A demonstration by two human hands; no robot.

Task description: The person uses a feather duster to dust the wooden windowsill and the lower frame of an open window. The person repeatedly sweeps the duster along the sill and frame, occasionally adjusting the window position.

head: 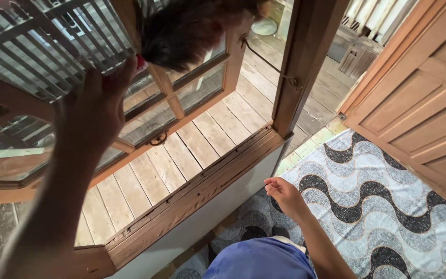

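My left hand is raised and shut on the red handle of a black feather duster. The feathers press against the upper part of an open wooden window sash with glass panes. My right hand hangs low beside my body, just inside the wooden window sill. It holds nothing and its fingers are loosely curled.
A wooden frame post with a metal hook latch stands right of the opening. Outside lies a plank deck with a slatted railing. A panelled wooden door stands at right over a wave-patterned floor.
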